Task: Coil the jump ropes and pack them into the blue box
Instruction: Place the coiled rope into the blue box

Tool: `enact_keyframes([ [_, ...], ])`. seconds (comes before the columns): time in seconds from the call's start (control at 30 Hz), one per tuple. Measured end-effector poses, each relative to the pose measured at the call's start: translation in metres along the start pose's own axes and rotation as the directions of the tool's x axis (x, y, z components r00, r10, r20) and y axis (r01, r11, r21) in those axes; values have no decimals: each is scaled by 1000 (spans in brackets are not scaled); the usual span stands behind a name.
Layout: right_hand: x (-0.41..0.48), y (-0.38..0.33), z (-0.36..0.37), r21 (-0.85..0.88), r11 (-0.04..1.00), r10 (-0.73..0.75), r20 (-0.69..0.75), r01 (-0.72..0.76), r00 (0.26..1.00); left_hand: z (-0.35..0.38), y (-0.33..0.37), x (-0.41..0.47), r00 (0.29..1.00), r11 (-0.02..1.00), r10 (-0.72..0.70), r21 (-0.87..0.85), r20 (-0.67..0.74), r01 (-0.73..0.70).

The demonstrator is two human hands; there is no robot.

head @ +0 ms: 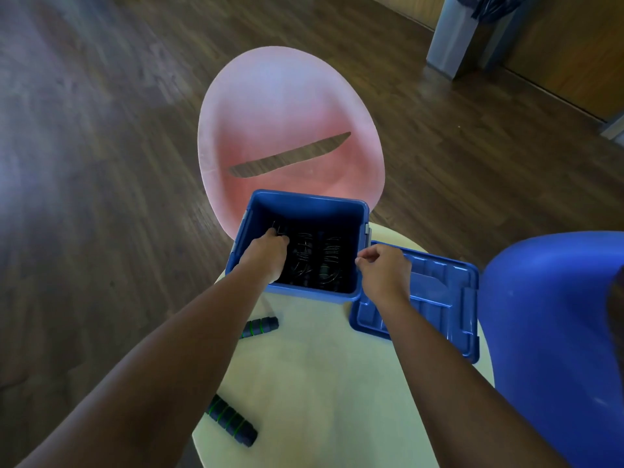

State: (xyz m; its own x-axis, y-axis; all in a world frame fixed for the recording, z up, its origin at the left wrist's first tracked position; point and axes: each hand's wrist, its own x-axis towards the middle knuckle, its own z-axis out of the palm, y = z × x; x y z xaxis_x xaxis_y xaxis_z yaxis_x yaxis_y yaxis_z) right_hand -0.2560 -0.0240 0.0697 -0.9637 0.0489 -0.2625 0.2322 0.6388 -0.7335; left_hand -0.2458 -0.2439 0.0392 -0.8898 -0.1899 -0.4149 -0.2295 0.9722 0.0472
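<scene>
Inside the blue box (305,211), left hand (266,252) tight on jump rope (278,229); right hand (385,269) tight on its rim (364,243)

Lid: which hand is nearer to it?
Right. The right hand is over the lid's left edge, at the box rim; the left hand reaches into the box, farther away.

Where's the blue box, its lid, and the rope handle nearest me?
blue box (305,211): head view, on the far inner wall.
lid (439,292): head view, on its ribbed middle, right of the box.
nearest handle (233,421): head view, on the middle of its green-ringed grip.
</scene>
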Motion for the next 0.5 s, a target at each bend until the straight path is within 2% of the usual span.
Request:
enact_keyframes([
  [0.2, 0, 2, -1, 18, 1000, -4, 3, 4, 1000, 3, 0, 8, 999, 1000, 13, 12, 35, -14],
  [0.3, 0, 2, -1, 24, 1000, -8, 6, 8, 1000, -5, -1, 8, 995, 1000, 18, 15, 96, -19],
  [0.4, -1, 0, -5, 21, 1000, -5, 28, 4, 1000, -21, -5, 4, 988, 1000, 8, 6, 156, -9],
  [0.5, -6, 0, -9, -1, 999, -32, 70, 32, 997, -29, -11, -11, 988, 1000, 17, -25, 155, -14],
])
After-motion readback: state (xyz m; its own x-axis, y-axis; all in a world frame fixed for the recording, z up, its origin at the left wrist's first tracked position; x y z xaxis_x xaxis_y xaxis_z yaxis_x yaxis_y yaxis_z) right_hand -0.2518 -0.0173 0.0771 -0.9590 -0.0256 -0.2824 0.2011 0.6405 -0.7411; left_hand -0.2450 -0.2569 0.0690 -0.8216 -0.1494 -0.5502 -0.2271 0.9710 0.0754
